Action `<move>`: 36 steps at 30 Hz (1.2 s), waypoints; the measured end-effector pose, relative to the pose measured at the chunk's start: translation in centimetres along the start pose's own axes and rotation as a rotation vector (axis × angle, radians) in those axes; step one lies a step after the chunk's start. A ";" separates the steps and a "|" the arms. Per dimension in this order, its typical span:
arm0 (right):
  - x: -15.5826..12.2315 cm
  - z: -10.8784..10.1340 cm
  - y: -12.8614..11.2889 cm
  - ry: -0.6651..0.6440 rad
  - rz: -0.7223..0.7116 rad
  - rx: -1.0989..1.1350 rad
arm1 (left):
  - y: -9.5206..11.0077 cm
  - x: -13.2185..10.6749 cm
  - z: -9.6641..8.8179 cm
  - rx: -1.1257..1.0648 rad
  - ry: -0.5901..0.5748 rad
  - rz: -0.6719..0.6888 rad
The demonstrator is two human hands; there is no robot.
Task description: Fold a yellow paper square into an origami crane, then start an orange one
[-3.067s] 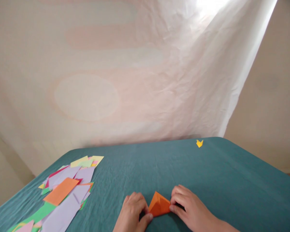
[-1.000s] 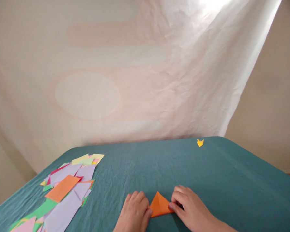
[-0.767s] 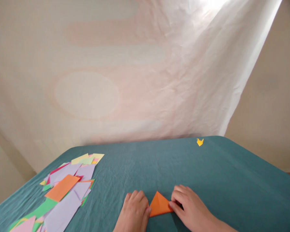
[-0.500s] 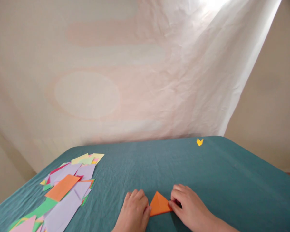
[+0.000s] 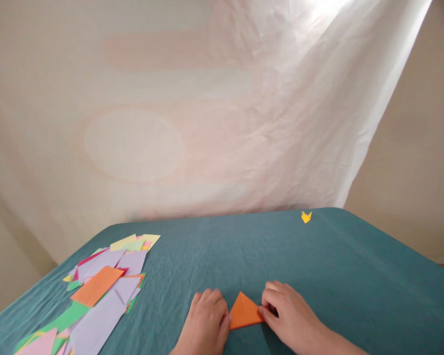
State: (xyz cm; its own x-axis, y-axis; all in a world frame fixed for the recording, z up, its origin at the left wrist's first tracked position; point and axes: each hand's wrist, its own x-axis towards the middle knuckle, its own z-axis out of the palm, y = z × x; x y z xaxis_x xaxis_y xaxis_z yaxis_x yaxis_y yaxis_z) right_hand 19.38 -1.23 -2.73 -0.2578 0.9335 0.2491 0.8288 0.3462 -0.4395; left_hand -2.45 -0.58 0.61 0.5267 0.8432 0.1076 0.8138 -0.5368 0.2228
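Note:
A folded piece of orange origami paper [image 5: 244,313] lies near the front of the table, its triangular point facing away from me. My left hand [image 5: 207,320] is closed at its left corner, thumb along the edge. At the opposite corner, my right hand [image 5: 286,313] pinches the paper between thumb and fingers. Both side corners are hidden under my fingers. A crease runs down from the paper's tip.
Coloured paper sheets [image 5: 99,320] in lilac, green, orange, pink and yellow lie in a loose heap on the left. A small yellow folded paper bird [image 5: 306,217] sits near the far edge of the teal-covered table [image 5: 214,251]. Behind hangs a pale cloth [image 5: 207,123].
Both hands keep their hold on the orange paper with hardly any movement. The whole view has shifted very slightly.

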 end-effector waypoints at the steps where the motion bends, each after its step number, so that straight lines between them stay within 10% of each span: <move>1: 0.0 0.0 0.0 -0.004 0.001 0.003 | -0.1 0.0 0.0 -0.003 -0.001 0.003; 32: 0.1 -0.2 -0.2 -0.024 0.021 -0.020 | -0.1 0.1 -0.1 -0.045 -0.009 -0.020; 36: 0.1 -0.1 -0.2 -0.029 0.016 -0.036 | 0.0 0.3 -1.5 -0.143 -0.045 0.147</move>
State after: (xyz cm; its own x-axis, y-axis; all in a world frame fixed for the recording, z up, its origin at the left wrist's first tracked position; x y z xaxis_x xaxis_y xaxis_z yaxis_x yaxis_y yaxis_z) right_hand 19.25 -1.19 -2.48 -0.2580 0.9414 0.2172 0.8502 0.3280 -0.4118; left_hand -2.65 -0.34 2.10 0.6504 0.7521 0.1064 0.6857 -0.6416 0.3439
